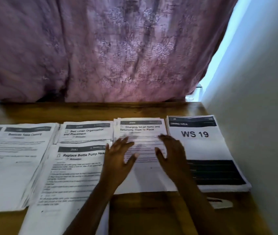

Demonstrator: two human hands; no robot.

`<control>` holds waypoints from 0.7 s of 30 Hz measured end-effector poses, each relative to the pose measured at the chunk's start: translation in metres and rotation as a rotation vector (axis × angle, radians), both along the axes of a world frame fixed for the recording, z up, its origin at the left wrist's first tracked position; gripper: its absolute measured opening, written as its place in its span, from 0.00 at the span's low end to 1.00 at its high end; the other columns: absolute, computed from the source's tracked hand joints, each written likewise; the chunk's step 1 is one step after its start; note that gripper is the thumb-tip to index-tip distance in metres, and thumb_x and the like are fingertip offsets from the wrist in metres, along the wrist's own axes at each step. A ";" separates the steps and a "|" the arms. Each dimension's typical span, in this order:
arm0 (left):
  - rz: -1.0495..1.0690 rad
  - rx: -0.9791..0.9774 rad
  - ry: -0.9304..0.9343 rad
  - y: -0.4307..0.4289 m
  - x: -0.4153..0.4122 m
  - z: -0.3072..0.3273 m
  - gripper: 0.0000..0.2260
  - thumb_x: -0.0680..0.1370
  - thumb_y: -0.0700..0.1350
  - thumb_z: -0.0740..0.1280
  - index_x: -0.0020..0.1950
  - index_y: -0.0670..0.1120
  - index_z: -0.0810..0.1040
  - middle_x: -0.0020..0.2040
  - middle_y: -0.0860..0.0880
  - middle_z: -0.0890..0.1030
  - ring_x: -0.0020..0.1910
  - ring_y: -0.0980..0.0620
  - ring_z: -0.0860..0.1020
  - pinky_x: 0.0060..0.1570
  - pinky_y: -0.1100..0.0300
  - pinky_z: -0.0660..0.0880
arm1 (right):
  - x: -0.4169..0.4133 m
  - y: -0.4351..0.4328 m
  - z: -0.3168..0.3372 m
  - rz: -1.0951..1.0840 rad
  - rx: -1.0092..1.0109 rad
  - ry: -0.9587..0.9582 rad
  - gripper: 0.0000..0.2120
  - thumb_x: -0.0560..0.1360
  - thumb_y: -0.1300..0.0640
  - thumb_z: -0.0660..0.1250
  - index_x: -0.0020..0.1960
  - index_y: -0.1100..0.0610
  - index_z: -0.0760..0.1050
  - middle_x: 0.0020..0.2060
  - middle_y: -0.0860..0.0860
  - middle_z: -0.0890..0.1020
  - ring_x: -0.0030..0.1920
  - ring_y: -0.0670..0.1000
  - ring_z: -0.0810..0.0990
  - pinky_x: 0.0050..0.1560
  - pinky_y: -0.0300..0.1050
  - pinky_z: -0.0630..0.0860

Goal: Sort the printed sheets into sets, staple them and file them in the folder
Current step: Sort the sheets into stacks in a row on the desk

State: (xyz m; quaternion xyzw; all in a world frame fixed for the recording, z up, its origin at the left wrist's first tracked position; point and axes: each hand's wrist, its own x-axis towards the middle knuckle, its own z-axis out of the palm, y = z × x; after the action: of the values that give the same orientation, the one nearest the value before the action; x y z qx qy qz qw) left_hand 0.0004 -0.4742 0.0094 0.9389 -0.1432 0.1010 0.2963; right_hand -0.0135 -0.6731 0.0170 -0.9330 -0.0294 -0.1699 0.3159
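Several piles of printed sheets lie side by side on a wooden table (151,211). The pile headed "Charging Small Items" (141,128) is in the middle right. My left hand (119,156) and my right hand (172,155) are both over it, fingers spread and relaxed, holding nothing. To the right lies the "WS 19" pile (201,146). Left of my hands are the "Replace Bottle Pump Head" sheets (70,177) and, behind them, the "Bed Linen Organization" pile (85,131). A further pile (12,158) lies at the far left. No stapler or folder is visible.
A purple patterned curtain (101,48) hangs behind the table's far edge. A pale wall (262,99) runs along the right side, close to the "WS 19" pile. A small white object (219,202) lies near my right forearm.
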 end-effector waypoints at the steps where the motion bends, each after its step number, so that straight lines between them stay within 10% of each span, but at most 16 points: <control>1: 0.049 0.017 -0.011 0.027 -0.006 -0.001 0.30 0.77 0.68 0.49 0.65 0.51 0.76 0.70 0.50 0.73 0.71 0.49 0.67 0.71 0.41 0.57 | -0.006 0.025 -0.001 0.043 0.016 -0.016 0.20 0.75 0.53 0.65 0.65 0.56 0.73 0.63 0.54 0.77 0.66 0.52 0.70 0.68 0.54 0.64; 7: 0.179 0.234 0.076 0.137 -0.042 -0.031 0.23 0.75 0.59 0.56 0.63 0.49 0.78 0.67 0.46 0.76 0.68 0.41 0.71 0.67 0.36 0.61 | -0.015 0.130 -0.023 0.245 -0.097 -0.003 0.16 0.72 0.50 0.61 0.55 0.53 0.79 0.51 0.49 0.83 0.54 0.51 0.81 0.59 0.56 0.75; 14: 0.047 0.288 0.115 0.168 -0.052 -0.056 0.30 0.79 0.66 0.44 0.67 0.53 0.75 0.71 0.49 0.72 0.70 0.46 0.67 0.69 0.46 0.58 | -0.013 0.160 -0.043 0.250 -0.343 0.181 0.23 0.71 0.42 0.56 0.56 0.53 0.79 0.57 0.51 0.81 0.59 0.52 0.79 0.59 0.55 0.73; 21: 0.037 0.253 0.095 0.168 -0.052 -0.057 0.27 0.79 0.65 0.47 0.69 0.54 0.72 0.71 0.49 0.71 0.71 0.45 0.67 0.69 0.43 0.61 | -0.013 0.167 -0.035 0.341 -0.249 0.233 0.21 0.75 0.54 0.66 0.66 0.59 0.69 0.69 0.58 0.69 0.71 0.57 0.66 0.73 0.56 0.58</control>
State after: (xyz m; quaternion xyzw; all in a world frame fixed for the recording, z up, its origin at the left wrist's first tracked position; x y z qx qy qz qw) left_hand -0.0520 -0.3057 -0.0475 0.9749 -0.1235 0.0430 0.1802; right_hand -0.0260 -0.5056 -0.0184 -0.9596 -0.1704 -0.0006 0.2239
